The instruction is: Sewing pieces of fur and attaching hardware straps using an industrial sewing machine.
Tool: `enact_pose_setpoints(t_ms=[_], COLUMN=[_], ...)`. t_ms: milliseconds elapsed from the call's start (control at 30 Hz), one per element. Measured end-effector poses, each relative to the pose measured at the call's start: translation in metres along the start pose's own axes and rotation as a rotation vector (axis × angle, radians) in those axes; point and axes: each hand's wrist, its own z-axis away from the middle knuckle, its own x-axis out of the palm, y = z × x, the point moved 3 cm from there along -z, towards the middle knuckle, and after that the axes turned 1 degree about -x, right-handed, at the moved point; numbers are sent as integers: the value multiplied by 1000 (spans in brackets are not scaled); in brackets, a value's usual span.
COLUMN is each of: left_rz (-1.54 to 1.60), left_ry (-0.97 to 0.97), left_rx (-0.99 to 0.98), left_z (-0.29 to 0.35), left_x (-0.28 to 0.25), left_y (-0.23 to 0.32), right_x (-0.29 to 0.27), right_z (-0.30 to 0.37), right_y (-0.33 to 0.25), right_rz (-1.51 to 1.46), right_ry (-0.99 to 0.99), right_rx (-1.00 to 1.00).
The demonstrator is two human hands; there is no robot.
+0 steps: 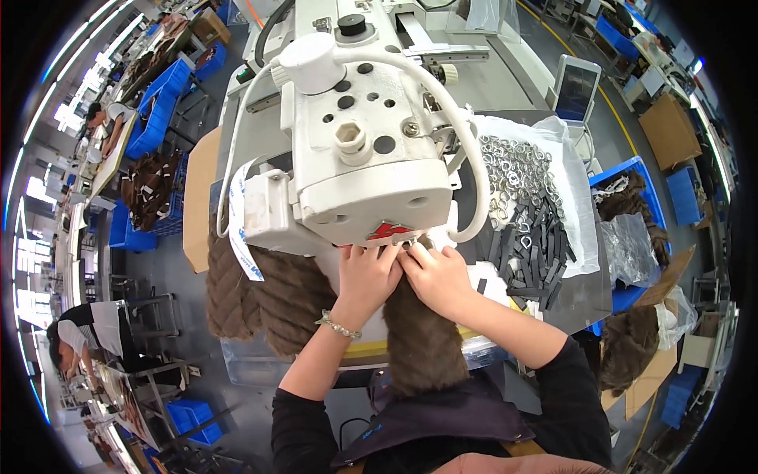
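Note:
Beneath the white sewing machine head (375, 189), my two hands sit side by side with their fingertips close together. My left hand (367, 276), with a beaded bracelet on its wrist, is closed at the left edge of a brown fur piece (426, 347). My right hand (433, 276) is closed on the same fur from the right, fingers bent. The fur piece hangs from between the hands over the table's front edge toward my lap. A small bit of metal shows at the fingertips, too small to name. The machine head hides the needle area and the foremost fingertips.
More brown fur pieces (268, 300) lie left of my left hand. To the right, metal rings (517, 170) and short black straps (533, 257) are heaped on white sheeting (580, 213). A blue crate (651, 193) holding fur and a small screen (576, 88) stand beyond.

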Motion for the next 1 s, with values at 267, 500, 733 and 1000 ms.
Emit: enact_pose_setpoints(t_ms=[267, 500, 733, 1000], left_rz=[29, 113, 110, 223], left_ry=[25, -12, 15, -37], left_rx=[-16, -41, -15, -48], left_z=[4, 4, 8, 2], left_x=[5, -1, 1, -6], left_y=[-7, -15, -14, -14], right_x=[-11, -8, -19, -13], right_z=[4, -1, -3, -3], right_y=[-9, -5, -4, 4], right_rz=[113, 65, -15, -103], right_ry=[-119, -107, -162, -164], right_rx=[40, 22, 63, 27])
